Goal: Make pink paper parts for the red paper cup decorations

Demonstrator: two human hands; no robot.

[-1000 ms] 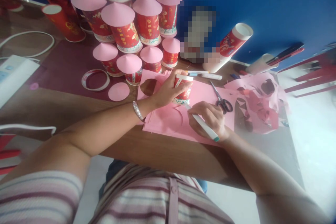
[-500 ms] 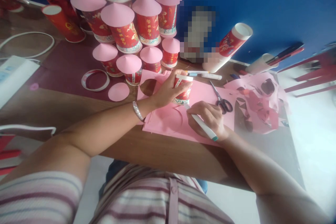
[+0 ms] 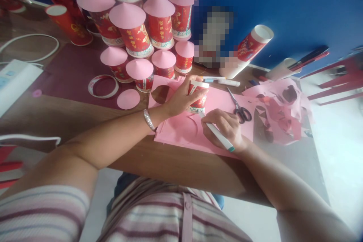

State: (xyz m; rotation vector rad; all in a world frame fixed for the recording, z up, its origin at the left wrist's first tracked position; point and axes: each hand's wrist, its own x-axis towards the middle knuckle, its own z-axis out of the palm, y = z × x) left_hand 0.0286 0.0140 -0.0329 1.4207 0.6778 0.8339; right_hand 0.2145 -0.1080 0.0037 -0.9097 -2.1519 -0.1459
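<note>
Head view: we've got small red cup [image 3: 199, 103] mid-view, over pink sheets [image 3: 173, 135]. Our left hand [image 3: 183, 97] at its 9 o'clock, fingers curled round side, part-closed, snug hold. Our right hand [image 3: 225, 124] at 4 o'clock, closed in writing grip on white marker [image 3: 220, 136], tip right by cup's bottom band; can't tell if touching. Scissors [image 3: 242, 114] at 3 o'clock. Cup looks papery to us: light, springy, probably dents if squeezed, maybe bit slick. We'd hold upper wall gently, fingers off inked band.
</note>
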